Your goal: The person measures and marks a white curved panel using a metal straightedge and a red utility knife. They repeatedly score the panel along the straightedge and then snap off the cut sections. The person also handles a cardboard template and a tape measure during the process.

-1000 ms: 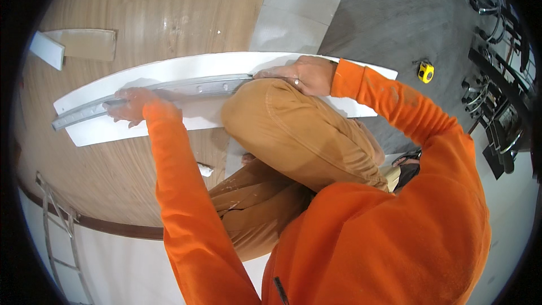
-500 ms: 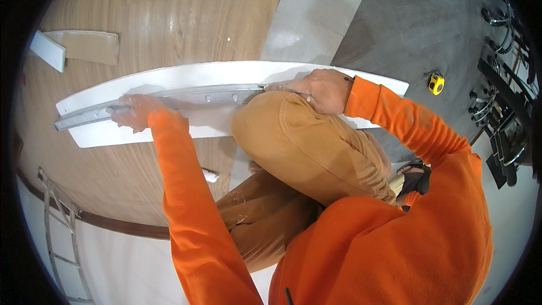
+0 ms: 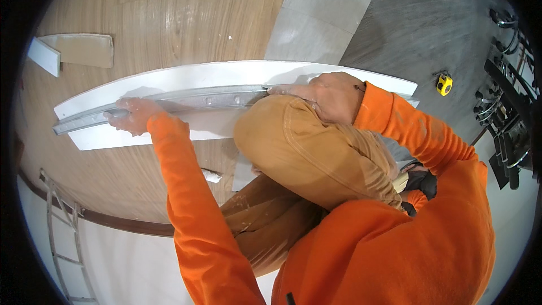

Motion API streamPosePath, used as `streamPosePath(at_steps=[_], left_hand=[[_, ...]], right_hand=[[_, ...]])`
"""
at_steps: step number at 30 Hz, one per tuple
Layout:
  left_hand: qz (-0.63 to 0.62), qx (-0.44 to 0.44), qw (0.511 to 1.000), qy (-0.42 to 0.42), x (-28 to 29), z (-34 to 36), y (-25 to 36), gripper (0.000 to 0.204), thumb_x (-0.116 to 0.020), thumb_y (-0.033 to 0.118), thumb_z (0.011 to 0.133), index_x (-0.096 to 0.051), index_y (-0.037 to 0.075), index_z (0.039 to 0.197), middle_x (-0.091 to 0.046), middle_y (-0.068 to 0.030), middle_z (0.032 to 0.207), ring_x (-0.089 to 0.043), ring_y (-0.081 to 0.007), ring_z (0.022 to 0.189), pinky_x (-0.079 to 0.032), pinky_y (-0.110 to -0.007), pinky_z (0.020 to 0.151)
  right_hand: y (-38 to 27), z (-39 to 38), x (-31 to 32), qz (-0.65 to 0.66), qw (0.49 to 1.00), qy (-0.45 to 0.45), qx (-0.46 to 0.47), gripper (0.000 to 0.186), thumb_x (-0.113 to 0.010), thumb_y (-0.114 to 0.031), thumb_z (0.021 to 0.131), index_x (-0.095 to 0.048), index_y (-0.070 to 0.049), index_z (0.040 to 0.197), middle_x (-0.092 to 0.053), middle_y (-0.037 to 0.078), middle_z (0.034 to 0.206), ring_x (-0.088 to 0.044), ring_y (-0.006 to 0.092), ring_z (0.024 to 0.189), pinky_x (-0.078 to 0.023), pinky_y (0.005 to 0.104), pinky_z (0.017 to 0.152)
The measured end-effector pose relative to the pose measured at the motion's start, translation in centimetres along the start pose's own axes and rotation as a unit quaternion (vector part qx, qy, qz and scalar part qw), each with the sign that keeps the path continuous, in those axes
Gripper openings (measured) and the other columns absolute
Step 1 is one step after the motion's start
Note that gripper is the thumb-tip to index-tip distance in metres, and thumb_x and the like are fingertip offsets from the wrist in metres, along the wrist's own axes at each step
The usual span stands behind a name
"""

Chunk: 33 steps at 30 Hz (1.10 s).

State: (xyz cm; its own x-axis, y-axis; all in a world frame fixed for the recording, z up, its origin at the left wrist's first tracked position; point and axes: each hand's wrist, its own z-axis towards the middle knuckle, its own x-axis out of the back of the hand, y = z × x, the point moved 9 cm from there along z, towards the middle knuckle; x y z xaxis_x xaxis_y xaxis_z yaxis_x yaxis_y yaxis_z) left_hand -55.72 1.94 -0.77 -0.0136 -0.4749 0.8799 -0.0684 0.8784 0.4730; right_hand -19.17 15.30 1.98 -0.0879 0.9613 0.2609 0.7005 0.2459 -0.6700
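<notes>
Closest to us: the orange sweatshirt, then the brown trousers, one bent knee up over the work and hiding part of it. Past the knee, our right hand has its fingers reaching to the upper edge of the metal strip; a small dark bit shows at the fingertips, but we can't tell if it's gripped, so right hand state unclear. Our left hand is closed round the strip near its left end, thumb on one side, fingers on the other. Strip lies lengthwise on the long white board, left end poking slightly past the board's edge. Step in hand, as we judge it: lining the strip up along the board and steadying it. Next move calls for a firm left hold so nothing skews while the right works at the edge. Around the board: a white scrap on the near side, yellow tape measure off its right end, tan offcut and white offcut beyond its left. Farthest out: ladder by the wall, dark chairs at right.
</notes>
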Motion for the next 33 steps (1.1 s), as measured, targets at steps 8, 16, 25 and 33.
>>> streamPosePath(at_steps=[8,16,25,33], left_hand=[[-0.001,0.018,1.000,-0.001,-0.2,0.0,-0.2,0.058,-0.045,0.039,0.106,-0.037,0.013,0.157,-0.039,-0.0187,0.160,-0.041,-0.0399,0.141,-0.037,-0.053,0.117],[0.000,0.017,1.000,-0.003,-0.1,-0.2,0.1,0.057,-0.045,0.039,0.106,-0.038,0.013,0.157,-0.040,-0.0177,0.159,-0.040,-0.0406,0.143,-0.039,-0.054,0.116],[0.007,0.025,1.000,0.010,0.4,-0.7,0.5,0.055,-0.049,0.039,0.106,-0.040,0.017,0.156,-0.044,-0.0170,0.157,-0.043,-0.0428,0.142,-0.043,-0.054,0.114],[0.008,0.048,0.999,-0.005,0.2,-1.7,0.8,0.054,-0.046,0.040,0.107,-0.038,0.019,0.156,-0.051,-0.0140,0.149,-0.047,-0.0393,0.138,-0.048,-0.053,0.111]], right_hand=[[1.1,-0.2,-0.9,-0.021,1.000,-0.003,0.011,0.062,-0.061,-0.023,0.092,-0.049,-0.031,0.152,-0.069,0.021,0.077,-0.069,0.0405,0.073,-0.056,0.0490,0.067],[0.9,-1.6,-0.5,-0.028,0.999,-0.027,-0.033,0.062,-0.058,-0.021,0.092,-0.047,-0.030,0.153,-0.069,0.021,0.077,-0.070,0.0402,0.073,-0.056,0.0505,0.067],[3.0,-5.1,0.6,-0.005,1.000,0.011,0.024,0.057,-0.057,-0.028,0.095,-0.049,-0.023,0.152,-0.067,0.021,0.070,-0.069,0.0400,0.064,-0.054,0.0479,0.059],[4.9,-5.3,0.1,0.019,0.994,0.037,-0.101,0.041,-0.045,-0.035,0.105,-0.061,-0.003,0.125,-0.069,0.023,0.077,-0.070,0.0416,0.074,-0.054,0.0512,0.072]])
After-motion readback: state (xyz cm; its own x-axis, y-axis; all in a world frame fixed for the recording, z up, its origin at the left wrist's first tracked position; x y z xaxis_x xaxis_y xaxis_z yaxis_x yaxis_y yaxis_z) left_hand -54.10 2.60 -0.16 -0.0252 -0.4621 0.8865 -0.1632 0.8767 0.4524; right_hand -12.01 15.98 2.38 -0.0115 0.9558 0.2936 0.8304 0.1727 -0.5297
